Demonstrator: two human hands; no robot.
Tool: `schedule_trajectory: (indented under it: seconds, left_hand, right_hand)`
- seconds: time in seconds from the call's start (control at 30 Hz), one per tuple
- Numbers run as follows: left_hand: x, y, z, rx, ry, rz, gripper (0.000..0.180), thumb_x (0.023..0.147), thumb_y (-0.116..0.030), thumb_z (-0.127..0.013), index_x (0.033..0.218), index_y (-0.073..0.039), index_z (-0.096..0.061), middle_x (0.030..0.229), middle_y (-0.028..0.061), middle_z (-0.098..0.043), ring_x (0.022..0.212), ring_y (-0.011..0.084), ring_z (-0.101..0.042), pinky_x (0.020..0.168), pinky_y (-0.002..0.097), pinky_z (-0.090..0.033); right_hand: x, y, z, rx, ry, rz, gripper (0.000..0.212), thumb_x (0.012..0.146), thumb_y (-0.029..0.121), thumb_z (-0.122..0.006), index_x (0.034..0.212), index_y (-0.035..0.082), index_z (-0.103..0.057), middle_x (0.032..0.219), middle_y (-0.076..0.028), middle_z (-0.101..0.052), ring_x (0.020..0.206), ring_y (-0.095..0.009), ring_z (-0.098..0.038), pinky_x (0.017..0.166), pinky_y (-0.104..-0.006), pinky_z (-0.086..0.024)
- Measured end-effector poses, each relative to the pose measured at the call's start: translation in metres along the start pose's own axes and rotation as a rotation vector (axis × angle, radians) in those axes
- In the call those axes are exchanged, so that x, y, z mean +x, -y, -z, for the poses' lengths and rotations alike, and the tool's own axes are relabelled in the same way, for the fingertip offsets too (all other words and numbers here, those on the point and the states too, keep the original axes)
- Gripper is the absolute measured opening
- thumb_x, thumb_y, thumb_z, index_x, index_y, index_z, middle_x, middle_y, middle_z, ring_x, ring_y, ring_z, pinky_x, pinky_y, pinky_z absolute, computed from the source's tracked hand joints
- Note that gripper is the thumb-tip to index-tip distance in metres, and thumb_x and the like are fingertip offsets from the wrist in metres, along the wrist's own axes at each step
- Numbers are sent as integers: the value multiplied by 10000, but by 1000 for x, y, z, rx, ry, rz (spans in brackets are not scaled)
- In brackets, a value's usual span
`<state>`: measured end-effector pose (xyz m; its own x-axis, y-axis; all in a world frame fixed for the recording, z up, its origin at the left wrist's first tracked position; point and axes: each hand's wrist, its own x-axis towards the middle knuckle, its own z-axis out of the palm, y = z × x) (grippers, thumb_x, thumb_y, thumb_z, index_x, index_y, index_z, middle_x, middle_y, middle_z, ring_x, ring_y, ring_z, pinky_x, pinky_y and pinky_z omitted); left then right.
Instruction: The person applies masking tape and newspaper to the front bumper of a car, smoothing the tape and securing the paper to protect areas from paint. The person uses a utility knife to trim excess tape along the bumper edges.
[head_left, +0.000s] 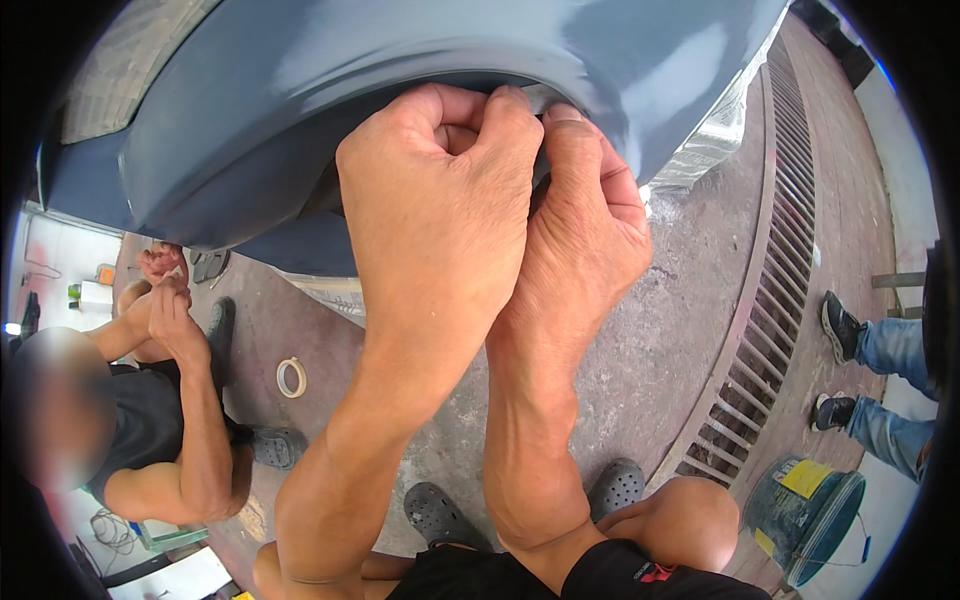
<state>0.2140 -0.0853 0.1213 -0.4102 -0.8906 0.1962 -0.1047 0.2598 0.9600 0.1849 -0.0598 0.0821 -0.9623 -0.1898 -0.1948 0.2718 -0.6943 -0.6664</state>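
A blue-grey car body panel with a curved wheel arch fills the top of the view. Both hands are raised side by side at the arch's edge, fingertips pinched and nearly touching each other. Between them shows a short pale strip that looks like tape, lying along the edge. My left hand closes its thumb and forefinger at the strip's left end. My right hand pinches at its right end, thumb on top. The fingers' undersides and most of the strip are hidden.
A roll of masking tape lies on the concrete floor. At left a co-worker sits with hands raised near the panel. A floor grate runs along the right, with a dark bucket and another person's legs beyond. Plastic sheeting hangs below the panel.
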Motion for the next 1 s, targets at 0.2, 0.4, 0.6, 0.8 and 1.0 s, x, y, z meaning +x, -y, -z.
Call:
schedule_trajectory:
  seconds: [0.2, 0.4, 0.6, 0.8, 1.0]
  left_hand:
    - [1, 0, -4, -17, -9, -14, 254, 957, -130, -723, 863, 105, -725, 699, 104, -724, 609, 115, -641, 585, 297, -515]
    - [1, 1, -4, 19, -31, -40, 250, 956, -128, -721, 861, 103, -729, 692, 106, -722, 606, 118, -643, 590, 301, -518]
    - [2, -2, -3, 66, 0, -49, 261, 960, -140, -718, 857, 100, -729, 698, 113, -729, 607, 127, -653, 592, 305, -523]
    - [2, -5, -5, 103, -5, -37, 266, 957, -149, -715, 857, 97, -730, 697, 121, -730, 610, 149, -672, 599, 314, -534]
    - [-1, -9, -12, 152, -50, -47, 256, 945, -144, -721, 864, 98, -737, 705, 137, -738, 615, 160, -684, 606, 317, -544]
  right_hand:
    - [0, 1, 1, -30, -5, 22, 244, 1006, 178, -784, 1013, -64, -748, 708, 43, -605, 584, -14, -477, 493, -202, -381]
    - [-1, 0, 6, -34, 20, -7, 191, 1018, 162, -779, 1032, -27, -754, 833, -15, -719, 704, -51, -617, 618, -213, -500]
    - [0, -1, 4, -20, -1, 18, 207, 1016, 160, -786, 1038, -44, -757, 804, -7, -697, 677, -42, -584, 586, -205, -472]
    - [0, -1, 1, -8, -22, 42, 234, 1017, 171, -791, 1032, -62, -772, 712, 47, -626, 609, -7, -491, 519, -192, -390]
    - [1, 2, 2, 4, -14, 18, 232, 1020, 171, -788, 1033, -60, -774, 716, 42, -638, 612, -4, -498, 529, -187, -402]
